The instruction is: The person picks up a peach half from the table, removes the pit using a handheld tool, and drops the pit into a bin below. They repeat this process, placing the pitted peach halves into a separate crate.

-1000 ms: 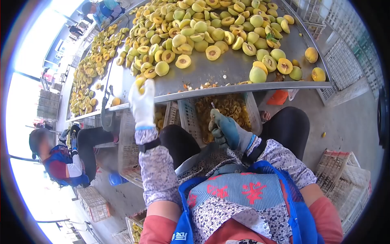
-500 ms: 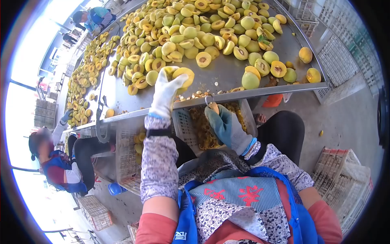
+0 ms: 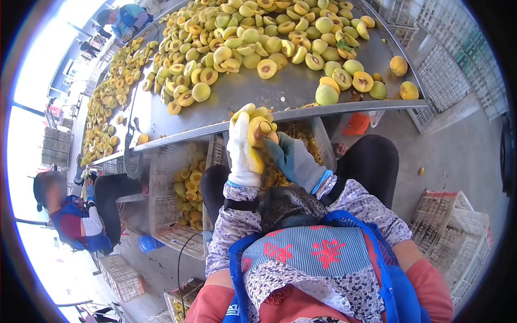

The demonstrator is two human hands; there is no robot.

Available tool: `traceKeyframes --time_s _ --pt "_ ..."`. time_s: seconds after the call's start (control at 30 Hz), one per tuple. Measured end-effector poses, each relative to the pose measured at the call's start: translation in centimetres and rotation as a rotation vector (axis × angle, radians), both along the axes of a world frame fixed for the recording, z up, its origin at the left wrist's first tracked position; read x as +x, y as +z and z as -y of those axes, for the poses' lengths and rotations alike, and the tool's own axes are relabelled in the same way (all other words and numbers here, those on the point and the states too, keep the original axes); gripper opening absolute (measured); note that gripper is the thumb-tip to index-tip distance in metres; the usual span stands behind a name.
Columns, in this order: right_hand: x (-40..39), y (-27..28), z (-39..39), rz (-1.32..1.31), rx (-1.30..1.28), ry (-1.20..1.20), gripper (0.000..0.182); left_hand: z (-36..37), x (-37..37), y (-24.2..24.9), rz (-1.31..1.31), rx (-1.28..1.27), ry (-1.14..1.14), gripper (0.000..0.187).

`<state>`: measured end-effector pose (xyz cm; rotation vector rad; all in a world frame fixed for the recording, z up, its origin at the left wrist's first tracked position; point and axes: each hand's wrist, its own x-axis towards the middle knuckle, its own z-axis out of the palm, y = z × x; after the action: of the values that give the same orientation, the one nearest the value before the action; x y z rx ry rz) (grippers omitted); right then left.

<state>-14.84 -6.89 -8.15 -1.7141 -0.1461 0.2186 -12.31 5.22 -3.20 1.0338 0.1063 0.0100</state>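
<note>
Nearest me, my patterned apron (image 3: 301,253) lies below my hands. Just above it, my gloved left hand (image 3: 245,153) grasps a yellow fruit (image 3: 260,125), fingers wrapped around its left side. My gloved right hand (image 3: 295,159) meets the fruit from the other side, its fingers bent and their tips against the flesh; I cannot tell whether that hand also grips a tool. The fruit is between my two hands, just on the near side of the table's metal edge.

Under my right hand, a crate (image 3: 324,145) holds yellow pieces, partly covered by my glove. Left of my left hand and lower down, another crate (image 3: 161,229) holds more cut fruit. To the right of my right hand, an orange bag (image 3: 356,124) sits below the table edge.

Beyond my hands is the metal table (image 3: 237,97), with a broad heap of fruit halves (image 3: 237,46) farther up it. Two rounded fruits (image 3: 398,65) lie near its right corner. Well off to my left, a person in a blue vest (image 3: 81,220) sits at the table; farther away, another person (image 3: 126,21) leans over it.
</note>
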Motion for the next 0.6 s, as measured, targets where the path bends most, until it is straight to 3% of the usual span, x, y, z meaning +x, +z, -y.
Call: traceKeyframes --time_s 0.07,0.23,0.3,0.33,0.4,0.53,0.6 --pt "-0.3 0.9 -0.1 -0.046 -0.009 0.025 0.064 0.1 0.2 -0.1 -0.017 0.144 0.027 0.037" --pt "-0.7 1.5 -0.3 -0.13 -0.029 0.062 0.074 0.6 -0.4 1.0 -0.028 0.156 0.021 0.03" --pt "-0.7 1.4 -0.4 -0.066 0.075 -0.005 0.042 0.8 -0.6 0.8 0.002 0.19 0.016 0.025" --pt "-0.7 1.4 -0.3 -0.068 0.076 -0.006 0.042 0.8 -0.7 0.5 0.033 0.177 0.04 0.033" --pt "-0.8 1.5 -0.2 -0.066 0.017 0.036 0.072 0.9 -0.6 0.1 0.062 0.163 0.064 0.043" --pt "-1.1 1.3 -0.4 -0.013 0.071 0.009 0.072 1.2 -0.9 -0.2 0.135 0.229 0.094 0.04" --pt "-1.0 0.8 -0.2 -0.007 0.012 0.015 0.042 1.0 -0.7 -0.6 0.104 0.218 0.093 0.039"
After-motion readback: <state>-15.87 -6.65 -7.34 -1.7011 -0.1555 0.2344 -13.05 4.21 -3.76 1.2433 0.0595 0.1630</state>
